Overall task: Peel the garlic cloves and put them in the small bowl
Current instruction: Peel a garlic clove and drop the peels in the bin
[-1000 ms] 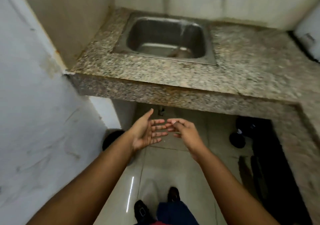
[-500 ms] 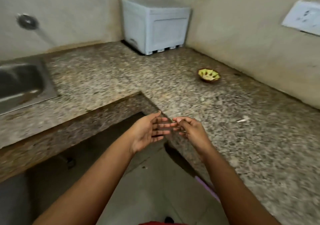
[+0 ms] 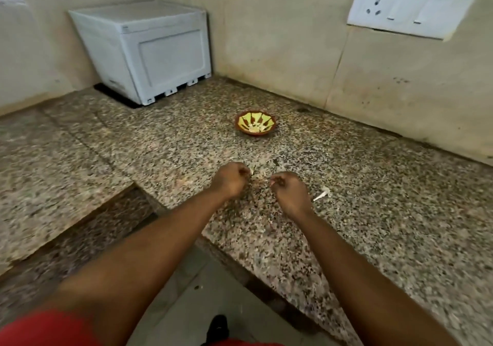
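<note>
Since half a second ago both hands have moved over the granite counter [image 3: 360,212] and curled from open palms. The white box [image 3: 149,52] sits far beyond the left hand [image 3: 230,181]. The small bowl [image 3: 255,123], beyond both hands, holds pale bits, likely cloves. The left hand pinches a pale garlic piece [image 3: 251,171]. The right hand [image 3: 289,192] is curled; contents unclear. A white scrap [image 3: 322,194] lies just right of it.

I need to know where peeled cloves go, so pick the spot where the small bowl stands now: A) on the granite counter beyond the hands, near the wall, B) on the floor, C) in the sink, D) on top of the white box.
A: the small bowl sits on the granite counter, past both hands and near the wall.
</note>
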